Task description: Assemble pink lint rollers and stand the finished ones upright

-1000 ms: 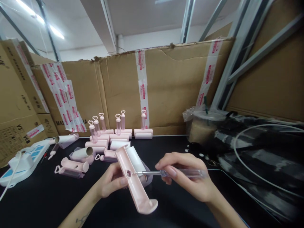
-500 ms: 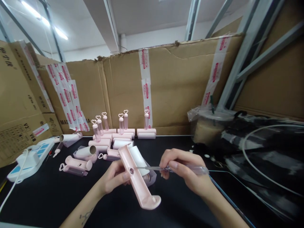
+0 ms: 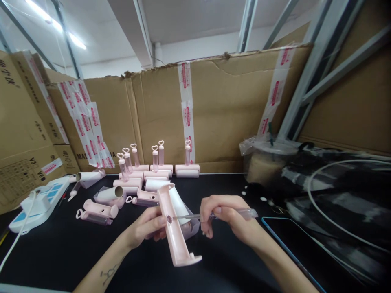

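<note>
My left hand (image 3: 148,224) is closed on the edge of a long pink plastic holder (image 3: 175,242), a curved trough with a small hole near its middle. My right hand (image 3: 227,213) grips a screwdriver (image 3: 249,213) with a clear handle. Its thin shaft points left, and the tip reaches the hole. Behind the pink holder lie a white roll (image 3: 179,203) and a translucent grey shell (image 3: 194,228), both partly hidden.
Several pink rollers (image 3: 187,170) with heart-topped handles stand at the back. More pink pieces (image 3: 96,211) lie left, near a white power strip (image 3: 39,205). Right are a drink cup (image 3: 265,162) and a phone (image 3: 302,248). Cardboard (image 3: 232,118) walls the back.
The pink holder has turned more upright, its lower end swinging left. My right hand has shifted left with the screwdriver, bringing the tip to the hole. More of the phone shows.
</note>
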Motion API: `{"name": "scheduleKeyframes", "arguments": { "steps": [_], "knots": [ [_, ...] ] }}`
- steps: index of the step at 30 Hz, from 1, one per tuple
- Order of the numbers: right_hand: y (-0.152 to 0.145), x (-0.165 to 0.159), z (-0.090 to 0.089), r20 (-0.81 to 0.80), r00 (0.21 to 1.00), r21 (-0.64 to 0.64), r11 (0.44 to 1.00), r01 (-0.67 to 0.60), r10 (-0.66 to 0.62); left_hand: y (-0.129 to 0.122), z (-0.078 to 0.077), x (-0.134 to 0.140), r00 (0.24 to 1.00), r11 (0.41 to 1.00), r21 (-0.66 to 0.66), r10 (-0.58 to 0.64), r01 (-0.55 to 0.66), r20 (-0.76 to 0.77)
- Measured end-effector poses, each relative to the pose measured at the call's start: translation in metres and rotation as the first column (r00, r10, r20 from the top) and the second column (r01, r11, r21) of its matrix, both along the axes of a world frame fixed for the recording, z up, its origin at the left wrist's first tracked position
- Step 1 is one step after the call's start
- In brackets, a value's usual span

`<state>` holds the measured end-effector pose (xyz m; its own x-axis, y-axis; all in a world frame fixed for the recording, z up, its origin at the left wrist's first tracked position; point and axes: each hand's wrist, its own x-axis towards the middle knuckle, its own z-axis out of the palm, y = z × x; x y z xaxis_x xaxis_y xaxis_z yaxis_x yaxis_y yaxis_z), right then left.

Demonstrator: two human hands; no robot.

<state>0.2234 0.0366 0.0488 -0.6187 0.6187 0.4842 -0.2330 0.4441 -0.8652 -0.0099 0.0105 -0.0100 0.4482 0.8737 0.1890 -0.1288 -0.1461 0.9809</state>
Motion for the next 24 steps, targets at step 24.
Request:
{"name": "scheduleKeyframes", "arguments": {
  "steps": [24],
  "knots": [
    [0.007,-0.011,-0.012,-0.160,0.987,-0.120,0.991,-0.055,0.035,-0.001,-0.002,0.005,0.989,0.987,-0.161,0.009,0.015,0.146]
  ]
}}
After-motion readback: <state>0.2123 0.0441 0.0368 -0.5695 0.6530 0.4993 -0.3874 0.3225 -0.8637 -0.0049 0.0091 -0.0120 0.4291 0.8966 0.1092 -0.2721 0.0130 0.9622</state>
